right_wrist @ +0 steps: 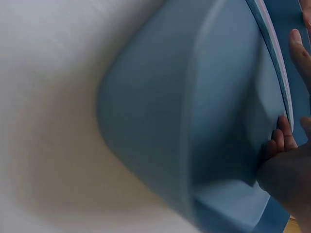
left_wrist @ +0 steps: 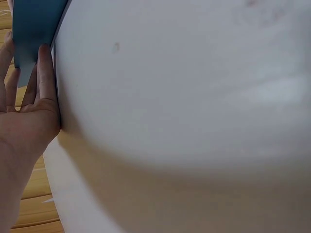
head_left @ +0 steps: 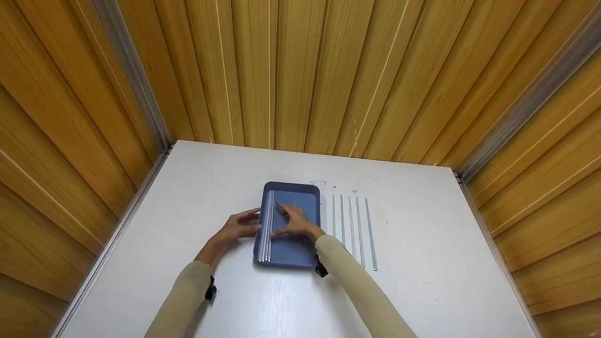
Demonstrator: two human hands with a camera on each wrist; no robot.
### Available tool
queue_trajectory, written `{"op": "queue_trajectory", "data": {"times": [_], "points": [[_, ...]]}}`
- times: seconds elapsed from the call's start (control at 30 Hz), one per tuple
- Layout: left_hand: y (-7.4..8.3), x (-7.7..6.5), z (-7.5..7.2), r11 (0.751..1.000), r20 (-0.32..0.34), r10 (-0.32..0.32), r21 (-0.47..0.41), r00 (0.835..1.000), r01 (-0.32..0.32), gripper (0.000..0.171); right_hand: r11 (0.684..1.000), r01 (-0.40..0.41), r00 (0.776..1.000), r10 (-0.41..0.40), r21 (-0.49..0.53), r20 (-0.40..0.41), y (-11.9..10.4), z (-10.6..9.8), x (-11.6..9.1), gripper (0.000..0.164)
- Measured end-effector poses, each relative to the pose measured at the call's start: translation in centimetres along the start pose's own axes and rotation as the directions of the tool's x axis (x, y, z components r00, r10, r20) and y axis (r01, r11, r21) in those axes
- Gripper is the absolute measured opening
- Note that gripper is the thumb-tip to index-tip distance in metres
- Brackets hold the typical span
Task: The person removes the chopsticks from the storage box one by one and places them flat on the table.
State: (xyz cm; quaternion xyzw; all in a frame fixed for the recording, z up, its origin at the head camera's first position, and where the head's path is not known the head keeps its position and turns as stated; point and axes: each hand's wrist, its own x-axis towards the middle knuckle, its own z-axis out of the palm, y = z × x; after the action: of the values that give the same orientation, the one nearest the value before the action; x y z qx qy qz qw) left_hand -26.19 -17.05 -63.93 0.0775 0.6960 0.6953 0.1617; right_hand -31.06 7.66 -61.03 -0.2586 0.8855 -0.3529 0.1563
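Observation:
A blue rectangular tray [head_left: 291,251] lies on the white table, its long side running away from me. Along its left wall, inside, lie several long thin shiny sticks [head_left: 268,225], pale and pinkish, side by side. My left hand [head_left: 235,229] is at the tray's outer left side; in the left wrist view its extended fingers [left_wrist: 47,77] rest against the blue wall. Inside the tray, just right of the sticks, is my right hand [head_left: 298,223], thumb and fingers spread apart. The right wrist view shows its fingertips [right_wrist: 283,121] right at the sticks' edge.
To the right of the tray, more thin pale sticks [head_left: 371,234] lie spaced apart in a row on the white table [head_left: 422,244]. Wood-plank walls [head_left: 300,75] with metal rails enclose the table at the back and sides.

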Motion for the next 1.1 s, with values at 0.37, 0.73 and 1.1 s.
{"op": "queue_trajectory", "data": {"times": [0.37, 0.73, 1.1], "points": [[-0.1, -0.2, 0.1, 0.999, 0.014, 0.002, 0.036, 1.0, -0.003, 0.069, 0.989, -0.042, 0.999, 0.041, -0.144, -0.014, -0.4, 0.9, -0.2, 0.104], [0.0, -0.1, 0.2, 1.0, 0.025, 0.009, 0.014, 1.0, -0.009, 0.069, 0.989, -0.079, 0.997, 0.081, -0.123, 0.015, -0.5, 0.1, -0.1, 0.095], [0.0, 0.0, 0.0, 0.999, 0.016, 0.032, 0.021, 0.999, -0.032, 0.069, 0.982, -0.151, 0.988, 0.148, -0.115, -0.036, -1.0, 0.8, 0.3, 0.094]]}}
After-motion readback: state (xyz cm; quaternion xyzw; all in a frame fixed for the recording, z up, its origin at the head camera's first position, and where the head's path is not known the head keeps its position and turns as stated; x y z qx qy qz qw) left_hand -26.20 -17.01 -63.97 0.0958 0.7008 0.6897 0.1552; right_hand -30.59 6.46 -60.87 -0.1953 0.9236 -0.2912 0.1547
